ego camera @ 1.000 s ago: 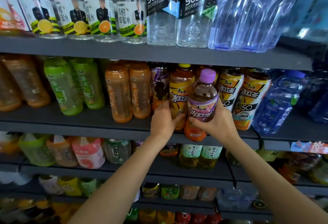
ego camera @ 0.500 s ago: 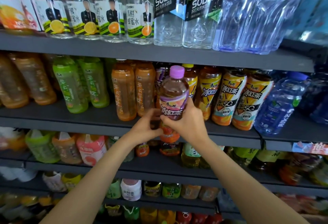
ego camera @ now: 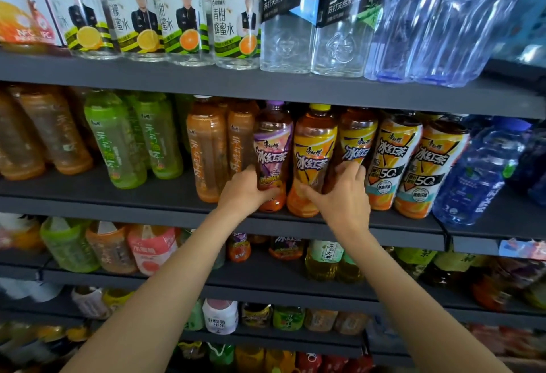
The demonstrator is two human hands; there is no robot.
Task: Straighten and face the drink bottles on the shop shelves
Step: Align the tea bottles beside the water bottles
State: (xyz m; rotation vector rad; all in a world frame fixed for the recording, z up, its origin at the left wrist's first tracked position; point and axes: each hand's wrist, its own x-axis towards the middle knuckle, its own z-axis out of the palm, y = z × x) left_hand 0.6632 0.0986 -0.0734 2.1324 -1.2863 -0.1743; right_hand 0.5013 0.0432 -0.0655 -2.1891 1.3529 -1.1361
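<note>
A purple-capped iced tea bottle stands upright on the second shelf, label facing out. My left hand wraps its lower part from the left. Right beside it stands a yellow-capped iced tea bottle. My right hand grips that bottle's base, thumb across the front and fingers behind it, touching a second yellow-label bottle. Two taller orange 5G-label bottles stand to the right.
Orange and green tea bottles fill the shelf's left side; a blue water bottle stands at its right. Soda and honey water bottles line the top shelf. Lower shelves hold several smaller drinks.
The purple-capped bottle went from being held in the air by my right hand to standing on the shelf left of the yellow ones. My right hand shifted to the yellow-capped bottle.
</note>
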